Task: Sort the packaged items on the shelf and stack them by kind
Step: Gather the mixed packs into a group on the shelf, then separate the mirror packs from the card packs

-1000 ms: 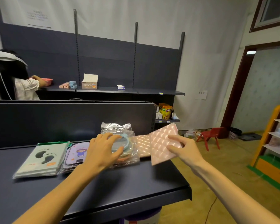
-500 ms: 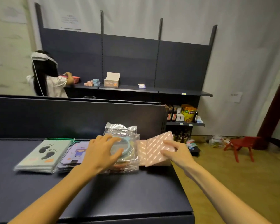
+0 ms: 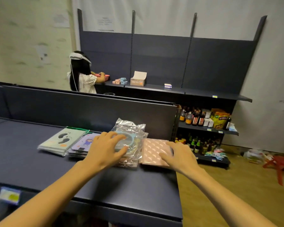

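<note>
Four kinds of packaged items lie in a row on the dark shelf [image 3: 125, 189]. From the left: a pale green stack printed with footprints [image 3: 61, 140], a purple stack with a cartoon figure [image 3: 84, 145], clear plastic bags holding a round teal item [image 3: 131, 136], and a pink quilted stack [image 3: 154, 151] at the shelf's right end. My left hand [image 3: 105, 149] lies flat on the clear bags with fingers spread. On the pink stack's near right corner rests my right hand [image 3: 179, 158], fingers apart, pressing down.
A dark back panel [image 3: 88, 110] rises right behind the items. The shelf ends just right of the pink stack, above a wooden floor. Farther back, another shelf unit holds boxes [image 3: 138, 81] and bottles [image 3: 193, 118]; a person [image 3: 82, 74] works there. A red chair [image 3: 279, 164] stands at right.
My right hand brought a lifted, tilted pink packet down flat onto the pink stack. My left hand stayed on the clear bags. The view swung left.
</note>
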The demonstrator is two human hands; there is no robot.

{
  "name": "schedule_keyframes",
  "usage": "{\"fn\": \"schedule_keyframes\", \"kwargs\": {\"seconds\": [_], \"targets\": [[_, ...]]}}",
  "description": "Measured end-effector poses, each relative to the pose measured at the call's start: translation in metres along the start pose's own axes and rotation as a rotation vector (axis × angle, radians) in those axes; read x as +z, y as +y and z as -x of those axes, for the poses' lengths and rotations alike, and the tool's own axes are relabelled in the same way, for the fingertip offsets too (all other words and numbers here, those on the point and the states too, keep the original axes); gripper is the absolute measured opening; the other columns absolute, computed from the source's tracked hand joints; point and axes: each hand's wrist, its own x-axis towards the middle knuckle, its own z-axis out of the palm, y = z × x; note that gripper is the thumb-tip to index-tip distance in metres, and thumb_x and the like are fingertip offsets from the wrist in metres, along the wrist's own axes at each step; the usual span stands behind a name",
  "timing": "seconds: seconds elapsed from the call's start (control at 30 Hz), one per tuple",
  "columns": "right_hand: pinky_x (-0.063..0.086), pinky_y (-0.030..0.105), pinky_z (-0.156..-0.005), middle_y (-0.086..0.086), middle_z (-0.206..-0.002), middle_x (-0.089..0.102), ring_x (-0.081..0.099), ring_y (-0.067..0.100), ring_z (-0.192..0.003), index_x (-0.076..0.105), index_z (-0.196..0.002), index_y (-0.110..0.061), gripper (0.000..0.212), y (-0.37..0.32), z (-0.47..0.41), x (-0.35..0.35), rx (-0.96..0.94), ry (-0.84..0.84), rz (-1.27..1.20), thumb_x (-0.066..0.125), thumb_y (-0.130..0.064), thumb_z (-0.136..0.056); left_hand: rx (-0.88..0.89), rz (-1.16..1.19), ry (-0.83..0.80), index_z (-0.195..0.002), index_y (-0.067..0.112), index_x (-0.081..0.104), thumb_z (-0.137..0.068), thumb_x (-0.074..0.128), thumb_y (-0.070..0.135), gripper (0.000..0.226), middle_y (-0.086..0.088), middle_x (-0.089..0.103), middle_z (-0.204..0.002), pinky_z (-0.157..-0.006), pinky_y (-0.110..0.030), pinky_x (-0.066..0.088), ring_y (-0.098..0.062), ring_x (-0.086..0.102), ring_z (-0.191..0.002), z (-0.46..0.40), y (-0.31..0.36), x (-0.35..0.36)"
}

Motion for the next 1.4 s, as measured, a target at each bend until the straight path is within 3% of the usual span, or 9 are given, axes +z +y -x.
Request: {"fn": "schedule_keyframes", "kwargs": {"seconds": [0.17,0.27,0.53,1.0,1.4], "targets": [[0.042,0.039,-0.095,0.002,-0.129,0.055,0.048,0.026,-0.118,0.044,-0.138,-0.030,0.055,-0.029,-0.003,-0.012,-0.244,0.101,0.033,0.050,-0.052,-0.088,-0.020,-0.032,0.013,-0.119,0.030,0.062,-0.074,0.028,0.065,0.066,0.000,0.062,-0.120,-0.092,-0.039,0.038,-0.024,0.055,-0.110,0.022,0.009,-0.013],[0.043,0.039,-0.091,0.002,-0.122,0.058,0.049,0.026,-0.110,0.045,-0.136,-0.030,0.053,-0.059,0.000,-0.014,-0.381,0.124,0.010,0.049,-0.052,-0.088,-0.049,-0.056,0.005,-0.120,0.032,0.060,-0.073,0.026,0.065,0.067,0.002,0.060,-0.119,-0.093,-0.038,0.038,-0.022,0.053,-0.111,0.037,0.004,-0.023],[0.041,0.039,-0.096,0.004,-0.124,0.059,0.049,0.028,-0.115,0.047,-0.136,-0.025,0.055,-0.142,0.010,-0.001,-0.620,0.123,0.034,0.051,-0.048,-0.086,-0.162,-0.106,0.011,-0.127,0.036,0.053,-0.071,0.019,0.069,0.073,0.004,0.057,-0.128,-0.098,-0.036,0.039,-0.018,0.050,-0.117,0.071,-0.057,-0.060],[0.041,0.037,-0.088,0.001,-0.124,0.056,0.048,0.024,-0.110,0.038,-0.140,-0.028,0.053,-0.334,0.028,0.059,-0.646,0.119,0.094,0.044,-0.048,-0.092,-0.262,-0.182,0.000,-0.126,0.036,0.054,-0.070,0.019,0.071,0.075,0.004,0.057,-0.126,-0.094,-0.038,0.038,-0.020,0.050,-0.116,0.163,-0.260,-0.154],[0.042,0.040,-0.094,0.005,-0.126,0.055,0.048,0.028,-0.117,0.034,-0.144,-0.026,0.059,-0.456,0.033,0.127,-0.656,0.047,0.089,0.046,-0.049,-0.092,-0.385,-0.172,0.007,-0.121,0.037,0.058,-0.070,0.024,0.071,0.069,0.005,0.062,-0.122,-0.091,-0.040,0.045,-0.021,0.054,-0.111,0.231,-0.402,-0.190]]}}
